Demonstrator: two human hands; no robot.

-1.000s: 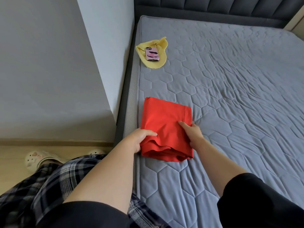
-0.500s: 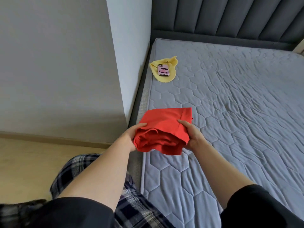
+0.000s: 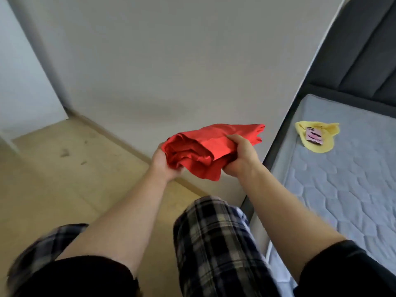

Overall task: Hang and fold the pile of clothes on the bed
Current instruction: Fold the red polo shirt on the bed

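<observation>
A folded red garment (image 3: 205,146) is held in the air between both hands, off the bed and over the floor by the wall. My left hand (image 3: 165,166) cups its left end from below, fingers curled under the folds. My right hand (image 3: 242,155) grips its right side, thumb on top. The bed (image 3: 347,189) with its grey quilted mattress lies to the right. On the mattress near the headboard lies a yellow cloth (image 3: 321,144) with a pink phone (image 3: 314,136) on top of it.
A grey wall (image 3: 171,61) stands straight ahead, with a wooden floor (image 3: 53,179) to the left below it. A dark padded headboard (image 3: 364,61) rises at the upper right. My legs in plaid trousers (image 3: 214,243) stand beside the bed frame.
Both hands have lifted the folded red garment off the mattress and carried it left, away from the bed. My view has swung left toward the wall and floor.
</observation>
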